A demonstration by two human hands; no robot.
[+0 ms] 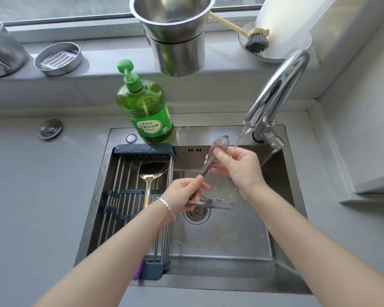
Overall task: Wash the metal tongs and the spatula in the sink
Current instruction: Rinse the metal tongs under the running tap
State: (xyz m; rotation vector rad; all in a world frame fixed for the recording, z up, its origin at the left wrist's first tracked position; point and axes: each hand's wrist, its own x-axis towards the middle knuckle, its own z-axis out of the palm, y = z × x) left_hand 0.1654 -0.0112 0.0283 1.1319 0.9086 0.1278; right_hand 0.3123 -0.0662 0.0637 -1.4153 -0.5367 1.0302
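Tongs (208, 165) held by both hands — left hand (182, 193), right hand (237, 167) — over sink (242, 240).

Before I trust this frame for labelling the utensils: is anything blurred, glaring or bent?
Head view: the tongs are motion-blurred between left hand and right hand; the faucet carries bright glare; wide-angle distortion bows the windowsill and counter edges; daylight is soft, shadows faint; the spatula stays sharp.
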